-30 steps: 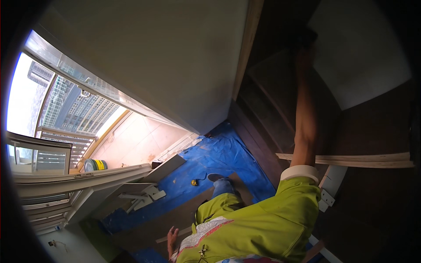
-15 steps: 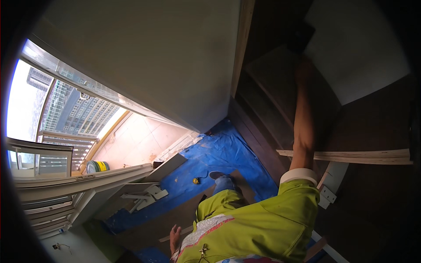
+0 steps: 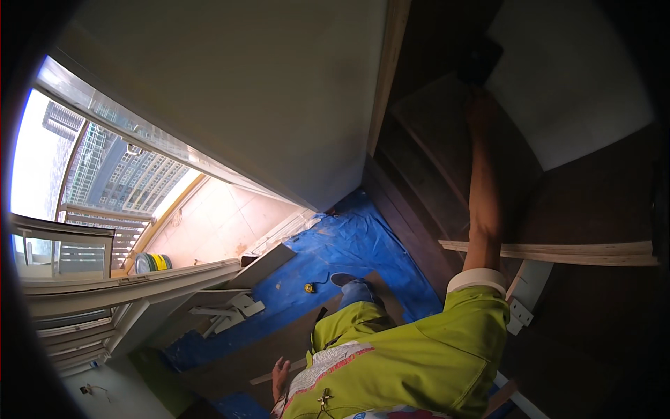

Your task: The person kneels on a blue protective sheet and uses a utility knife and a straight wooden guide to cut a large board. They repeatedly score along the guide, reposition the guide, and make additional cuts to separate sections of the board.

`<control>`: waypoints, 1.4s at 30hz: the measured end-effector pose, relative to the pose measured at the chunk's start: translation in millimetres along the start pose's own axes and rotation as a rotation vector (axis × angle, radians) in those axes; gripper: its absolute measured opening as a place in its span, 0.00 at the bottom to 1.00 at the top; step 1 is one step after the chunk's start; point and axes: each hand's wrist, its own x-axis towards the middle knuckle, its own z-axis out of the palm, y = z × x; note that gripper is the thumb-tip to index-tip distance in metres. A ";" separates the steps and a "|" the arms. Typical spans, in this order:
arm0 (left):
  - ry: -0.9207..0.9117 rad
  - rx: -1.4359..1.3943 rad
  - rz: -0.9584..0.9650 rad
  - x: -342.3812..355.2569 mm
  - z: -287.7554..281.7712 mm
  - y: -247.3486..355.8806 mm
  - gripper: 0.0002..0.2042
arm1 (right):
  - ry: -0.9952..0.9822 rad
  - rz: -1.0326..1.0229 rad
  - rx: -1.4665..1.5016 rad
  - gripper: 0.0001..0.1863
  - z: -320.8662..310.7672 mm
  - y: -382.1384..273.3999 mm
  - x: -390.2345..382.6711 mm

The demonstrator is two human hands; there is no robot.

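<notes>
My right hand point(image 3: 479, 105) reaches up into a dim wooden cabinet, closed on a black object point(image 3: 479, 59), probably a tool, too dark to make out. The object is at the corner where brown boards point(image 3: 436, 140) meet a pale panel point(image 3: 569, 84). Layered plywood edges point(image 3: 586, 253) cross beside my forearm. My left hand point(image 3: 279, 376) hangs low beside my green shirt point(image 3: 405, 370), fingers apart and holding nothing, above a brown board on the floor point(image 3: 237, 370).
A blue sheet point(image 3: 363, 237) covers the floor, with a yellow tape measure point(image 3: 309, 288) and white offcuts point(image 3: 227, 311) on it. At left are an open window point(image 3: 63, 255), a pale tiled area point(image 3: 220, 213) and a striped can point(image 3: 152, 262). A large pale panel point(image 3: 244, 91) rises ahead.
The black object and my right hand have shifted slightly left compared with a second ago. My left hand and the surroundings are nearly unchanged.
</notes>
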 end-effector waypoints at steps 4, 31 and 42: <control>-0.005 -0.016 -0.001 -1.8 2.2 2.0 0.38 | -0.008 0.036 -0.040 0.24 20.1 13.6 -4.9; 0.031 -0.080 0.025 3.9 25.0 -14.7 0.35 | -0.085 0.105 -0.068 0.22 5.6 1.3 -7.3; 0.040 -0.044 0.044 2.8 31.6 -12.9 0.36 | -0.117 0.120 -0.058 0.24 4.6 0.2 -7.7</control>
